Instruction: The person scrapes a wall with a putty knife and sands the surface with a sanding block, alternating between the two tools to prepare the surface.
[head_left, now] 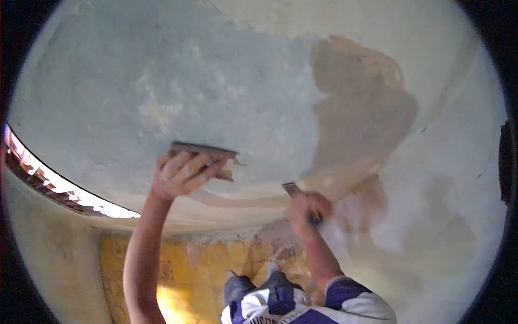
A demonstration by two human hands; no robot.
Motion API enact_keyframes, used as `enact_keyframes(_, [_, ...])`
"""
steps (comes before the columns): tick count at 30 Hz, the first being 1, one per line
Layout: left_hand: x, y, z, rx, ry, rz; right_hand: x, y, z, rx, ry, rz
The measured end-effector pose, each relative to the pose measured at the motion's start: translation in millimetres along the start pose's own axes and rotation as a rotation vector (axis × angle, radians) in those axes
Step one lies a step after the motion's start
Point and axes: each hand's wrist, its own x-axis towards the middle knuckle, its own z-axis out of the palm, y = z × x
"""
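Observation:
At the left, my left hand [181,173] is wrapped round a flat, dark-edged plastering tool [205,148] close to the grey-blue wall [243,108]. Light material clings to the tool's right end. Lower right of it, my right hand [310,210] is closed on the handle of a small putty knife [292,188], its blade pointing up and left. The hand is slightly blurred. A brown, damp-looking patch [361,108] covers the wall to the upper right. Whether either tool touches the wall, I cannot tell.
Yellow floor tiles [210,264] lie below, with a bright patch of light. My feet [273,267] stand near the wall's base. A bright slot-like opening [70,189] runs along the left, and a dark object [506,162] is at the far right edge.

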Motion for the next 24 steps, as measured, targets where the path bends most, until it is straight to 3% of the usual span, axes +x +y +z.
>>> enact_keyframes(1, [3.9, -7.2, 2.6, 0.016, 0.016, 0.009, -10.4, 6.3, 2.9, 0.182, 0.082, -0.099])
enact_keyframes(3, [6.9, 1.8, -0.9, -0.013, 0.017, -0.01, -16.9, 16.2, 20.4, 0.657, 0.421, -0.614])
enact_keyframes(6, [5.6, 0.6, -0.2, -0.015, 0.014, 0.0, 8.0, 14.7, 42.1, 0.756, 0.484, -0.761])
enact_keyframes(8, [4.0, 2.8, -3.1, -0.017, 0.016, -0.01, -5.1, 7.1, 7.3, 0.74, 0.331, -0.691])
enact_keyframes(11, [8.0, 2.1, -2.7, -0.017, 0.021, -0.02, -13.1, 1.2, -8.9, 0.125, 0.032, -0.19])
enact_keyframes(13, [6.0, 1.2, -1.4, -0.005, 0.018, -0.013, 14.7, 35.4, 52.4, 0.054, -0.327, 0.333])
enact_keyframes(15, [7.8, 1.0, -2.9, -0.031, 0.011, -0.017, -18.8, 23.8, 13.0, 0.595, 0.13, -0.388])
enact_keyframes(17, [8.2, 2.7, -2.8, -0.044, -0.007, -0.02, -17.5, 16.9, 7.3, 0.823, 0.432, -0.803])
enact_keyframes(18, [6.4, 2.7, -2.9, -0.048, -0.021, -0.013, 5.5, 8.0, 26.0, 0.793, 0.499, -0.851])
enact_keyframes(21, [9.5, -0.5, -2.5, -0.039, -0.022, -0.005, -9.7, -10.8, 0.8, 0.58, 0.196, -0.565])
enact_keyframes(22, [9.0, 0.7, -4.0, -0.043, -0.023, -0.008, -11.3, -9.9, 3.3, 0.705, 0.244, -0.712])
enact_keyframes(24, [7.9, -0.4, -2.6, -0.039, -0.025, -0.013, -6.8, -9.5, 3.1, 0.863, 0.171, -0.793])
